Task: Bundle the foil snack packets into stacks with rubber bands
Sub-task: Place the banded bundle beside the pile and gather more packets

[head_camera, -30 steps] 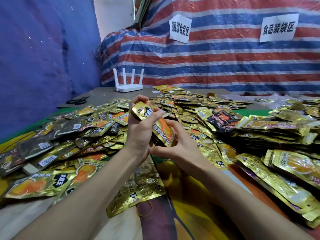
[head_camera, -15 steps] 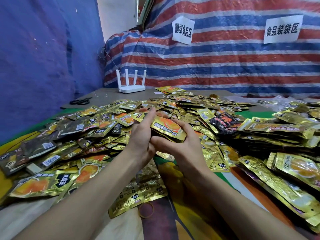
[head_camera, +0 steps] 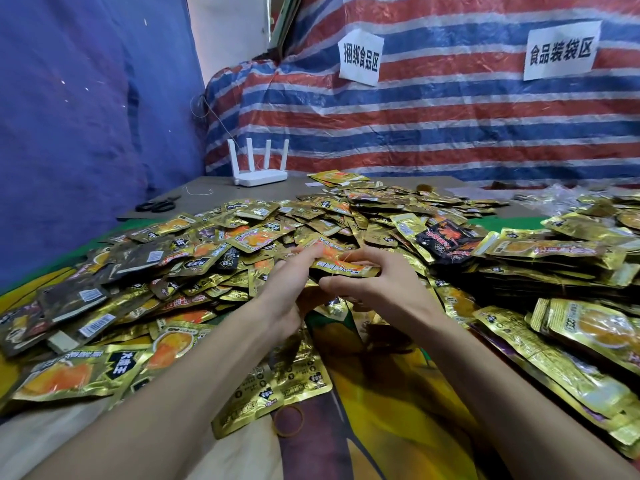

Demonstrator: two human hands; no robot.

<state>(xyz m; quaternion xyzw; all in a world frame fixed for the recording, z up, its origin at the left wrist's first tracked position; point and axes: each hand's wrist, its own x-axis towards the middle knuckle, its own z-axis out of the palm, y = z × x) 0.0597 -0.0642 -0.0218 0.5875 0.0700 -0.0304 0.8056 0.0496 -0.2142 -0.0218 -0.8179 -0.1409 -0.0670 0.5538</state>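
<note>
Judging by its slick, light, springy foil, the stack of foil packets [head_camera: 346,267] at frame centre is best taken across its middle, where it is pinched by the curled right hand [head_camera: 381,287] and steadied by the straight fingers of the left hand [head_camera: 287,292].

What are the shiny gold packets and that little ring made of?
The packets look like thin plastic foil: glossy, crinkled, glinting gold. The ring looks like rubber: a dull tan loop lying limp on the cloth.
</note>
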